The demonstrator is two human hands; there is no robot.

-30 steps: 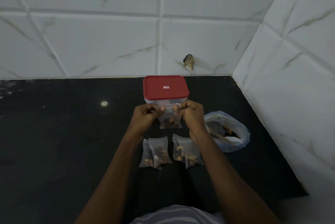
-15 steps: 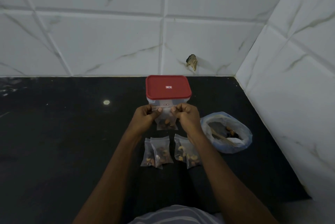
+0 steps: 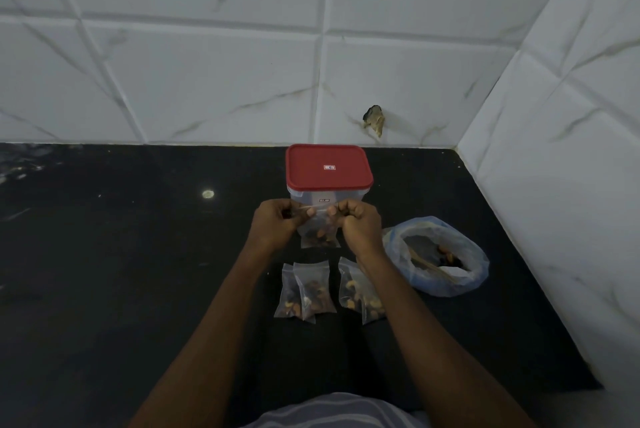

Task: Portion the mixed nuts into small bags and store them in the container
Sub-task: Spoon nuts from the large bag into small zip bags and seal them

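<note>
A small clear bag of mixed nuts hangs upright between my hands, just above the black counter. My left hand pinches its top left corner and my right hand pinches the top right. Behind the bag stands a clear container with its red lid on. Filled small bags lie in front of my hands: two overlapping on the left and a further bundle on the right, partly under my right forearm. A larger blue-tinted plastic bag of nuts sits open to the right.
The black counter ends at white tiled walls behind and on the right. A small pale spot lies on the counter left of the container. A dark chip marks the back wall.
Both hands stay on the small bag's top edge, with the fingers a little closer together along it. The view has shifted slightly; nothing else moved.
</note>
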